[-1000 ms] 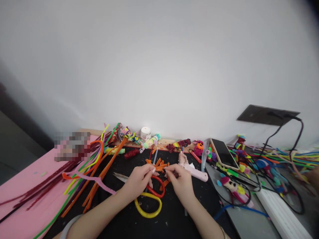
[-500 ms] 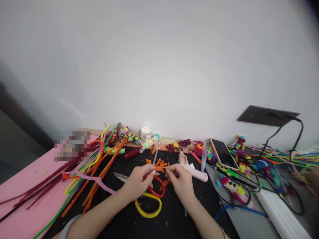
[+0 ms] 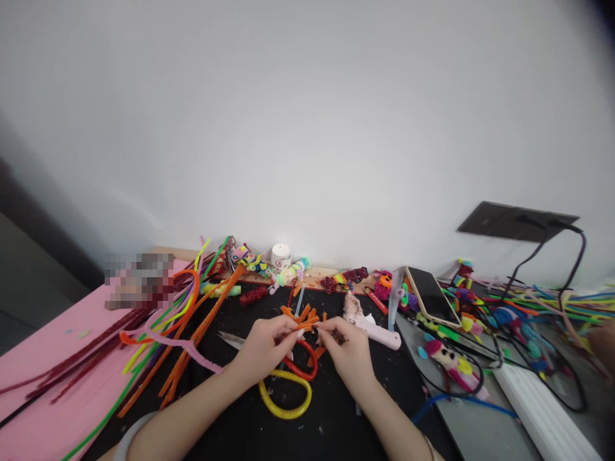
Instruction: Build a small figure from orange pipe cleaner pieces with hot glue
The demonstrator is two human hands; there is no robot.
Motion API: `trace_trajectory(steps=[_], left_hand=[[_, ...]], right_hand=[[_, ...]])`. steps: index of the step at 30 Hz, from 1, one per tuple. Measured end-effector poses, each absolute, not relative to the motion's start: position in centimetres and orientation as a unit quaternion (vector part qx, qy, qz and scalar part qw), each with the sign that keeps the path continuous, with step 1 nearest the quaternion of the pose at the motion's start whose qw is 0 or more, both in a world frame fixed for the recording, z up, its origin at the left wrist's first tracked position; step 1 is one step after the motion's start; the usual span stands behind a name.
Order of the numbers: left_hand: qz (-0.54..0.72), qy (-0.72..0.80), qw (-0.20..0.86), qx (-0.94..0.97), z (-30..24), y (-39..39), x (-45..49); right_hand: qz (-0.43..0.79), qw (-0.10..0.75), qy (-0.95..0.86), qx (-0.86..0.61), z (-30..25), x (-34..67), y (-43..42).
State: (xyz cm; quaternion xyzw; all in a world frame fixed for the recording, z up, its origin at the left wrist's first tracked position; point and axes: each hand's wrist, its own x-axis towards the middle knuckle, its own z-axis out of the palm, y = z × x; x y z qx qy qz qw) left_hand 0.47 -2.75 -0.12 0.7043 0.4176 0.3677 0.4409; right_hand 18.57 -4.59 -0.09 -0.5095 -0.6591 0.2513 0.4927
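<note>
My left hand (image 3: 269,344) is closed in a pinch at the near edge of some short orange pipe cleaner pieces (image 3: 302,315). Facing it across a small gap, my right hand (image 3: 350,349) is pinched too, with a small dark spot at its fingertips. What sits between the fingers is too small to make out. Below my hands lie scissors with red and yellow handles (image 3: 286,413); their blades pass under my left hand. A pale pink glue gun (image 3: 382,334) rests just beyond my right hand, its nozzle end stained brown.
Long pipe cleaners (image 3: 199,333) spread over the pink surface (image 3: 57,371) at left. Small pipe cleaner figures and a white cup-like roll (image 3: 281,257) line the wall. A phone (image 3: 432,296), a pink-hatted figure (image 3: 454,368), black cables and a white power strip (image 3: 542,416) lie at right.
Both hands stay in nearly the same place, with only slight shifts of the fingertips. The scissors and glue gun have not visibly moved.
</note>
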Motion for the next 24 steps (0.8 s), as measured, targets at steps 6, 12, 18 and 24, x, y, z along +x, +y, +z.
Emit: trace_trajectory(steps=[6, 12, 18, 24], left_hand=[[0.378, 0.412, 0.455, 0.693, 0.42, -2.93, 0.51], [0.377, 0.405, 0.491, 0.673, 0.52, -2.8, 0.54], [0.375, 0.382, 0.518, 0.667, 0.79, -2.9, 0.49], [0.36, 0.363, 0.54, 0.668, 0.88, -3.07, 0.6]], right_hand=[[0.304, 0.501, -0.635, -0.504, -0.49, 18.63, -4.38], [0.355, 0.515, -0.601, -0.497, -0.5, 18.67, -4.12], [0.38, 0.49, -0.626, -0.473, -0.34, 18.88, -4.26], [0.333, 0.431, -0.679, -0.491, -0.12, 18.92, -4.5]])
